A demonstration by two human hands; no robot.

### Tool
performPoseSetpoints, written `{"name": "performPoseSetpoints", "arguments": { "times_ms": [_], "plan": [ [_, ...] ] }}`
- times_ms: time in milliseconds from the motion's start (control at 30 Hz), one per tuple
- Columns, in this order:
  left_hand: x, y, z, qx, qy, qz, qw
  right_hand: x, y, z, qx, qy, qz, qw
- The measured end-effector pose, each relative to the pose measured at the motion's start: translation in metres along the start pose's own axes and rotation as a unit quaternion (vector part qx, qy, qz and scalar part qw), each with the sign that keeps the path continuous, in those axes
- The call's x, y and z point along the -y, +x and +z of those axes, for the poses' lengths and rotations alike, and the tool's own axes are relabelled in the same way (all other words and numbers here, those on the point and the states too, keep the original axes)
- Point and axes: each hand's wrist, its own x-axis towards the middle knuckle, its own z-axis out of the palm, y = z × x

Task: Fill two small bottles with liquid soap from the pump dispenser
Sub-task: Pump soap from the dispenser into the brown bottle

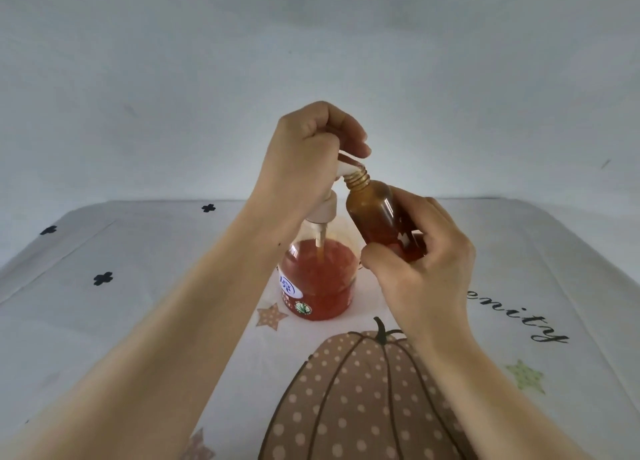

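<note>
1. Head view: the left hand [311,154] is raised above the table, its forearm reaching in from the lower left. Its fingers are curled down over the white pump head [346,169] of the pump dispenser [318,279], gripping it from above.
2. The right hand [422,269] comes in from the lower right. Thumb and fingers wrap around the lower half of the small amber bottle [374,213] and hold it in the air.
3. The bottle is tilted, its uncapped threaded neck leaning left and touching the spout tip just under the left fingertips.
4. The dispenser stands upright on the tablecloth [138,286] between the forearms, with red-orange soap in its body.
5. A dotted pumpkin print [363,397] lies nearer the person.
</note>
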Motion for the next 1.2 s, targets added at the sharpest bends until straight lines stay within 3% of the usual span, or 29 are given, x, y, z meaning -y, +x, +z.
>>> {"name": "performPoseSetpoints", "arguments": {
  "times_ms": [600,900,1200],
  "plan": [
    [0.002,0.000,0.003,0.014,0.002,-0.004,1.000,0.002,0.000,0.002,0.001,0.022,-0.002,1.000],
    [0.007,-0.002,0.006,0.058,0.067,-0.034,0.995,-0.007,-0.004,0.004,-0.009,-0.004,0.020,1.000],
    [0.003,0.000,0.006,0.014,0.014,-0.024,1.000,-0.002,-0.001,0.005,-0.014,-0.005,-0.008,1.000]
  ]
}}
